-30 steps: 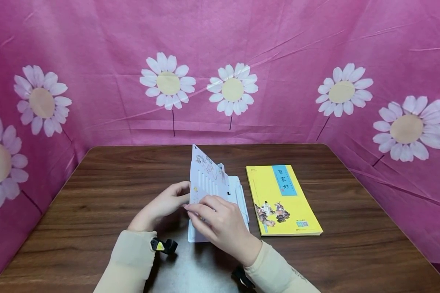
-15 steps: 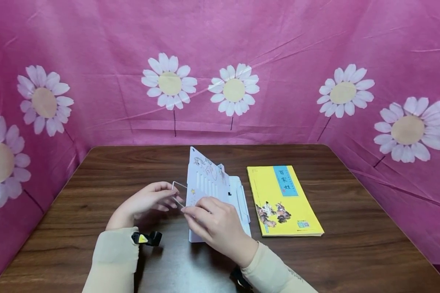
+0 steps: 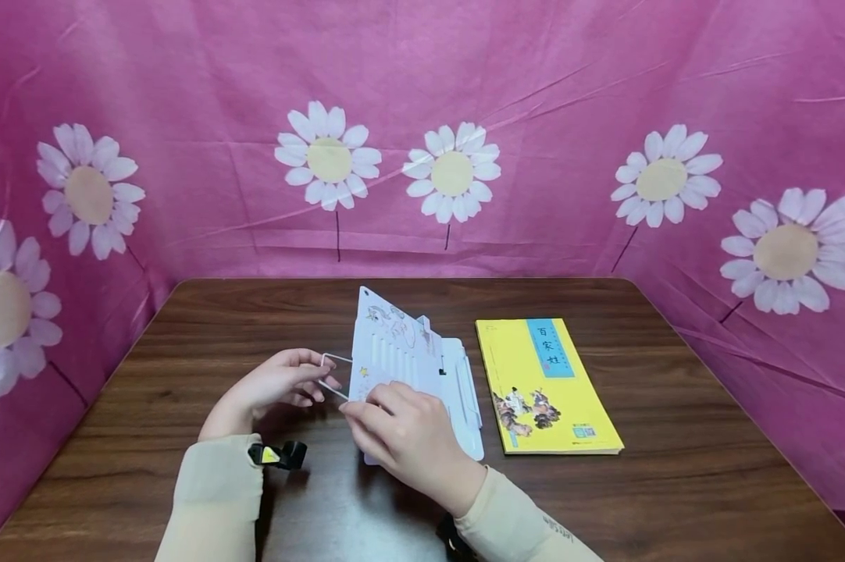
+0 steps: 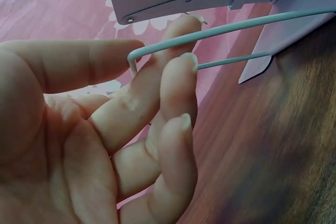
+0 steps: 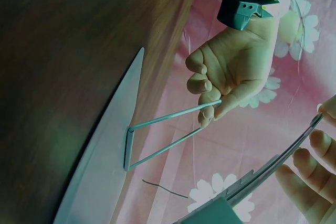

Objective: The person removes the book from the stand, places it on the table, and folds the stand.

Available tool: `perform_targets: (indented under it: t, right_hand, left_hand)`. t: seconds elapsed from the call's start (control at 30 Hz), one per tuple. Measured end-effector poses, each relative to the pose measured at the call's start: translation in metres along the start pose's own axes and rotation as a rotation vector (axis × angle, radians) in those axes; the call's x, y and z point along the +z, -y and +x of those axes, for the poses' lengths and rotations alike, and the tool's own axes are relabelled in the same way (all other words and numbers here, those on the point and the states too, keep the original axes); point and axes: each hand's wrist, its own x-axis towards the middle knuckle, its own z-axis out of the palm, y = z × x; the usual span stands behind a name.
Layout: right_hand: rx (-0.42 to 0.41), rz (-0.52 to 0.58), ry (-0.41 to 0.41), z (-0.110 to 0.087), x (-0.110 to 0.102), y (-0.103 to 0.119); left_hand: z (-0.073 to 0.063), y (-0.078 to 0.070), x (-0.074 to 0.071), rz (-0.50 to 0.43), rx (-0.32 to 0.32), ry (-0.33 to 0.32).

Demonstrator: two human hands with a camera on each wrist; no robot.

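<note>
A white book stand point(image 3: 387, 343) with printed drawings and slots stands part-unfolded on the table, its back panel tilted up from the flat base point(image 3: 458, 367). Thumb and index finger of my left hand point(image 3: 275, 386) pinch the bent end of its wire support leg point(image 4: 226, 28), left of the panel. In the right wrist view the wire's two arms run from a hinge on the base point(image 5: 105, 171) to that hand. My right hand point(image 3: 415, 437) grips the panel's near edge between thumb and fingers point(image 5: 310, 163). From the head camera, this hand hides part of the base.
A yellow book point(image 3: 584, 406) with a blue title label lies flat to the right of the stand. The brown wooden table point(image 3: 675, 468) is enclosed by a pink cloth point(image 3: 549, 140) printed with daisies.
My left hand has moved left, drawing the wire leg out into view from behind the panel. The panel has tipped slightly left and lower, with my right hand following it.
</note>
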Motion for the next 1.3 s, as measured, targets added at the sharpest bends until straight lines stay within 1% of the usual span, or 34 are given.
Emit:
perform_targets:
  t: [0.23,0.33,0.43,0.47,0.5,0.57,0.6,0.7,0.73,0.8,0.9,1.03,1.13,1.23,1.3]
  right_hand:
    - [-0.008,-0.003,-0.002,0.0,0.002,0.0]
    - [-0.02,-0.024,0.002,0.0,0.002,-0.001]
    - [-0.012,-0.065,0.036,-0.001,0.001,-0.004]
    - [0.005,-0.078,0.056,-0.001,0.002,-0.005]
    - [0.025,-0.092,0.081,-0.002,0.002,-0.006]
    - [0.08,-0.116,0.143,-0.005,0.003,-0.008]
    - [0.112,-0.123,0.174,-0.006,0.004,-0.009]
    - [0.207,-0.142,0.299,-0.01,0.005,-0.01]
    - [0.232,-0.146,0.341,-0.01,0.005,-0.01]
    - [0.266,-0.144,0.414,-0.012,0.005,-0.011]
    - [0.273,-0.127,0.477,-0.012,0.004,-0.011]
    - [0.238,-0.1,0.496,-0.012,0.005,-0.009]
    - [0.216,-0.108,0.501,-0.012,0.006,-0.007]
    - [0.198,-0.127,0.487,-0.012,0.006,-0.006]
    - [0.19,-0.132,0.461,-0.012,0.006,-0.005]
  left_hand:
    - [0.0,0.002,-0.003,-0.001,0.008,0.005]
    - [0.001,0.002,0.0,0.005,0.043,-0.024]
    - [0.006,0.003,0.005,0.007,0.106,-0.042]
    - [0.008,0.004,0.009,0.005,0.116,-0.051]
    - [0.011,0.005,0.012,-0.023,0.117,-0.059]
    - [0.019,0.006,0.021,-0.121,0.11,-0.063]
    - [0.022,0.006,0.026,-0.166,0.101,-0.075]
    - [0.031,0.003,0.037,-0.29,0.078,-0.151]
    - [0.033,0.001,0.039,-0.305,0.076,-0.172]
    - [0.034,-0.001,0.04,-0.293,0.06,-0.217]
    - [0.033,-0.002,0.039,-0.302,0.034,-0.246]
    - [0.033,0.0,0.039,-0.3,0.027,-0.259]
    - [0.033,0.002,0.039,-0.296,0.026,-0.268]
    - [0.032,0.001,0.039,-0.298,0.027,-0.269]
    - [0.032,0.0,0.038,-0.29,0.031,-0.262]
